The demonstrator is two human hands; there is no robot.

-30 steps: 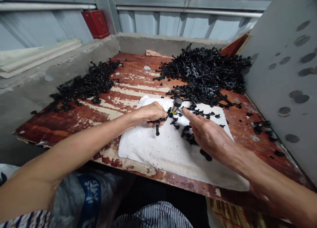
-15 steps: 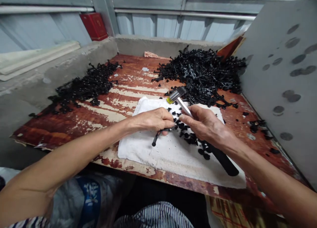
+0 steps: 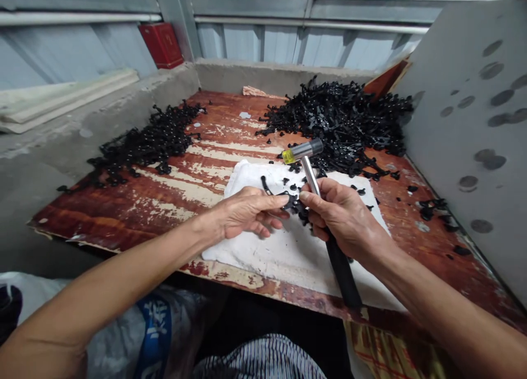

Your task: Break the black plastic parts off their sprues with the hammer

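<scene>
My left hand [image 3: 253, 211] pinches a slim black part with a knobbed end [image 3: 267, 185] between thumb and forefinger, its other fingers loosely curled. Wrapped around a small mallet [image 3: 312, 175] is my right hand [image 3: 343, 211]. The mallet has a metal head with a yellow face and a dark face, and a black grip that slants down toward the table's front edge. My right thumb is close to the held part; whether it touches cannot be made out. Below both hands lies a white cloth [image 3: 263, 253] with loose black pieces [image 3: 293, 187] on it, partly hidden by my hands.
A large heap of black parts [image 3: 337, 121] covers the back right of the worn red-brown table [image 3: 214, 159]. A smaller pile [image 3: 144, 143] lies along the left wall. On the right stands a grey panel [image 3: 465, 148]. Several stray pieces [image 3: 432, 208] lie beside it.
The black part in my left hand has turned, so its knobbed end now points up and away instead of toward me. The mallet has swung more upright and its head is raised.
</scene>
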